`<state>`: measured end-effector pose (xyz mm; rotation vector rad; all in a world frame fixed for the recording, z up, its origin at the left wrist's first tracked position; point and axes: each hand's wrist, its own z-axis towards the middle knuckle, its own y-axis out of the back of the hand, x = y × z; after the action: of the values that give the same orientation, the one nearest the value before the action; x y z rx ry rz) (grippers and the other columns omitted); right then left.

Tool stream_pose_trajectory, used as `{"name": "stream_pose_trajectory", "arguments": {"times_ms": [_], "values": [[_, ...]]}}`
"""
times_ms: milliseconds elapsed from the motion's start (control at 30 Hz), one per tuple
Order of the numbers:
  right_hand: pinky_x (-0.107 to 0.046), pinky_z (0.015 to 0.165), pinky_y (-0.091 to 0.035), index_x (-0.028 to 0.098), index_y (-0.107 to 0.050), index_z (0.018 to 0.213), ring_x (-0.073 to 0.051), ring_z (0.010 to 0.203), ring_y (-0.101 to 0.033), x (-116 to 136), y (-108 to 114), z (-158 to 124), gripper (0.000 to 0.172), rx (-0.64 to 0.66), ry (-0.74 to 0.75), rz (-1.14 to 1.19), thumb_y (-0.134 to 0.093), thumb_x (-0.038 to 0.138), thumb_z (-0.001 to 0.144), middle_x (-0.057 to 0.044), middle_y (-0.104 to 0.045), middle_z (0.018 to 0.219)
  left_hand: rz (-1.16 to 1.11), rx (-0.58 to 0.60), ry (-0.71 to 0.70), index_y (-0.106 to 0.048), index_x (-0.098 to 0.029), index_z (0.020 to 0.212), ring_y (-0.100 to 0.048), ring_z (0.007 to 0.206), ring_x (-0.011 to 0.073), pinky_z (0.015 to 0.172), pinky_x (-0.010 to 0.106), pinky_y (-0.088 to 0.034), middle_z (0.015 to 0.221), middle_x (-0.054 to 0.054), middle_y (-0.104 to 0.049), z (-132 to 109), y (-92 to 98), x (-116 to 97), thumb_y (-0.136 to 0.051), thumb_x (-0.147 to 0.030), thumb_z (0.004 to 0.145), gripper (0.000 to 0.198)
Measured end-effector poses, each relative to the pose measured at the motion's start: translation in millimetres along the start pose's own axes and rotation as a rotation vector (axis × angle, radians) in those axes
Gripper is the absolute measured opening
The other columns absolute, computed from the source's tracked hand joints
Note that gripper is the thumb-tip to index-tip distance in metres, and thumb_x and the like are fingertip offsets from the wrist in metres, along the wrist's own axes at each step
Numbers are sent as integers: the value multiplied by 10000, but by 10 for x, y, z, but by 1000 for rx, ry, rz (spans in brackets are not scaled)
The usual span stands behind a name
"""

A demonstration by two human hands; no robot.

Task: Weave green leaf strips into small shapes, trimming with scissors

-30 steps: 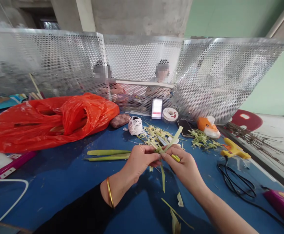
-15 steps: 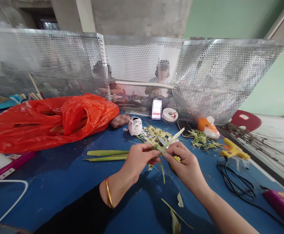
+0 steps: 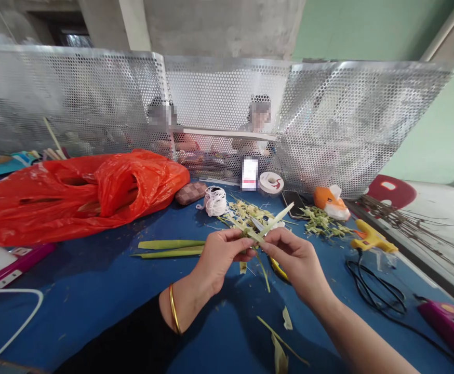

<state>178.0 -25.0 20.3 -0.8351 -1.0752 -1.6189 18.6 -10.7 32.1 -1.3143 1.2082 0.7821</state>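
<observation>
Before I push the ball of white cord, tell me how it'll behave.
The ball of white cord may roll, given its rounded shape. Its loosely wound strands suggest some squash, and the stray loop on its left could trail.

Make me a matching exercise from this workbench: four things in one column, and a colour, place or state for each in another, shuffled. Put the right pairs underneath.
Things:
1. Pale leaf strips
2. Glue gun
3. Ball of cord
4. Plastic bag

Descriptions:
A. White, just right of the checked case
B. Red, left of the checked case
C. Pinched in the fingers of the left hand and right hand
D. Yellow, with a black cable

Pairs: 1-C, 2-D, 3-A, 4-B
</observation>
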Motion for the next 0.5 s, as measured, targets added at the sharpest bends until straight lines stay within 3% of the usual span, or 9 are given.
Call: {"name": "stream_pose_trajectory", "arguments": {"times_ms": [267,400,500], "values": [[-321,675,-421,206,-651,669,-192,732,-535,38,-1,-14,128,-40,102,-110,-659,273,778,-27,-593,733,96,1,-44,-723,-133,667,-620,557,119,578,220,-497,603,3,-664,-28,-62,0,-771,-177,647,68],[-326,716,-456,211,-679,827,-202,780,-596,71,3,-2,147,-3,-7,86,-643,352,806,-39,-662,803,7,2,-1,-743,-126,768,-638,587,127,614,250,-528,706,42,-706,12,-5,0,-771,-211,652,147],[-319,717,-463,208,-673,824,-193,742,-609,60,1,20,184,-29,-102,211,-688,380,763,-20,-671,747,-62,-4,19,-743,-112,790,-643,599,128,622,254,-538,736,61,-710,30,22,5,-768,-217,648,178]]}}
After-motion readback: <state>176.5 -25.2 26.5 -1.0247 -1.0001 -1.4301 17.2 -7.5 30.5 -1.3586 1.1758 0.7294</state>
